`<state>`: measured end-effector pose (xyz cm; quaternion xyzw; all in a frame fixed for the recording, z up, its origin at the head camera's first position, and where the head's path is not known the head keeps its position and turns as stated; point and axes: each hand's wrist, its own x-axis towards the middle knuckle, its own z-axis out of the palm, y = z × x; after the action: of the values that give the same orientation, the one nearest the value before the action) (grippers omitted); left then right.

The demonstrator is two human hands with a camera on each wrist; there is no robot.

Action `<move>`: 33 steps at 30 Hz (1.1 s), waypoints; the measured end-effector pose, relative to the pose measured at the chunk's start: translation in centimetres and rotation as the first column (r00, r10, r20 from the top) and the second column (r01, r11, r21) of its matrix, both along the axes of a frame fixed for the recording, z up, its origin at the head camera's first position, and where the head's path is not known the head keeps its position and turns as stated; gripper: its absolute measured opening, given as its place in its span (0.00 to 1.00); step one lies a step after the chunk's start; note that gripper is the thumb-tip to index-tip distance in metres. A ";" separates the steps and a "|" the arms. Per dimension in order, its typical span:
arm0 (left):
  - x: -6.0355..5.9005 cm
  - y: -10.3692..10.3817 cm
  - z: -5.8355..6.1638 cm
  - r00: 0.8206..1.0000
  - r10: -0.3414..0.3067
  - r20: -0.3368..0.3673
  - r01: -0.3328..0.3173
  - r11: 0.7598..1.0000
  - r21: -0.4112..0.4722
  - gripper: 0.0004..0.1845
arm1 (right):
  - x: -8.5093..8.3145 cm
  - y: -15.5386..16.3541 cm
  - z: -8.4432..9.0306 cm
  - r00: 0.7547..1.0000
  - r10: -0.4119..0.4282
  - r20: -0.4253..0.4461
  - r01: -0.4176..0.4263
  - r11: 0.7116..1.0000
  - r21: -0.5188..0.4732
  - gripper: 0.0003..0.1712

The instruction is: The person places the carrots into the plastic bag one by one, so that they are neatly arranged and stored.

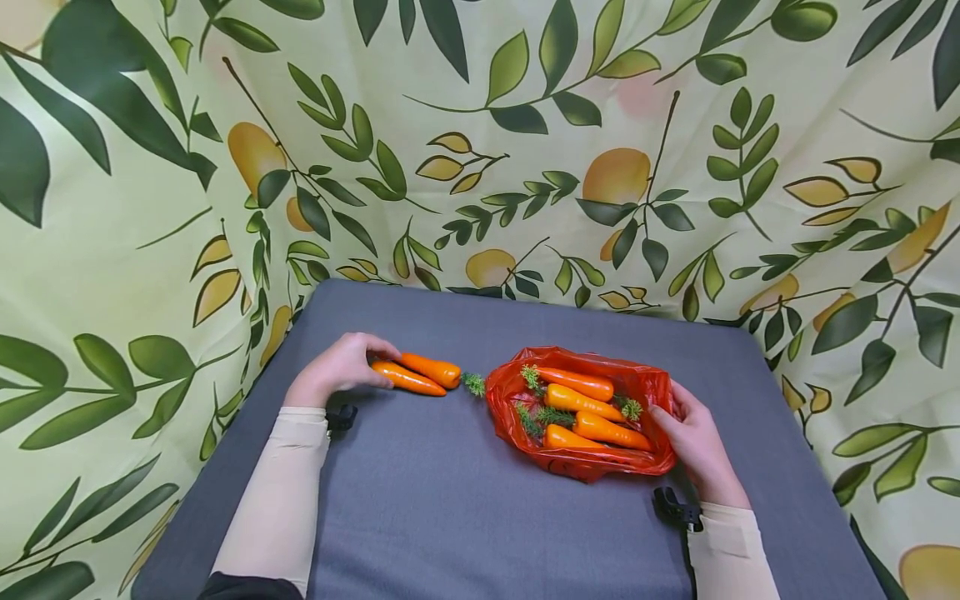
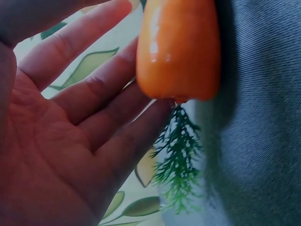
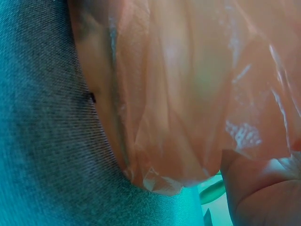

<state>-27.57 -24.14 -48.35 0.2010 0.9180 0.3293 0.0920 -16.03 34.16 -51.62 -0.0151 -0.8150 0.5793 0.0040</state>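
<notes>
Two glossy orange carrots (image 1: pixel 416 374), green-tufted

Two carrots (image 1: pixel 417 374) lay side by side under the fingers of the left hand (image 1: pixel 335 367), their narrow tips tucked beneath the fingers and their thick ends pointing away from it. They were glossy orange plastic, and a feathery green top (image 1: pixel 473 384) showed at the far end. In the left wrist view the blunt end of one carrot rested against the fingertips, its green sprig hanging below. The bag (image 1: pixel 643 392) was thin, crinkled red plastic, lying open and slumped just left of the right hand (image 1: pixel 698 449), its near edge touching the fingers. Inside it lay four more carrots (image 1: pixel 592 411), roughly parallel, green tops mixed among them.
</notes>
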 end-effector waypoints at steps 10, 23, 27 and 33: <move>-0.3 0.4 -0.8 1.000 -0.019 0.008 0.019 0.999 -0.039 0.24 | -0.1 0.1 0.0 1.000 -0.010 0.002 0.010 1.000 0.026 0.36; -0.2 0.7 -1.3 0.999 -0.012 0.051 0.015 0.998 -0.064 0.22 | 0.0 0.3 -0.4 1.000 0.004 -0.003 -0.004 1.000 0.021 0.37; -0.2 0.7 -1.3 0.998 -0.011 0.056 0.014 0.998 -0.059 0.23 | 0.1 0.3 -0.4 1.000 0.003 0.004 -0.003 1.000 0.023 0.37; -0.2 0.8 -1.2 0.999 -0.014 0.048 0.017 0.998 -0.065 0.22 | 0.0 0.2 -0.2 1.000 0.002 0.009 -0.003 1.000 0.023 0.38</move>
<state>-27.82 -23.36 -49.56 0.1973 0.9241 0.3033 0.1229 -16.01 34.34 -51.86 -0.0166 -0.8216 0.5699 -0.0002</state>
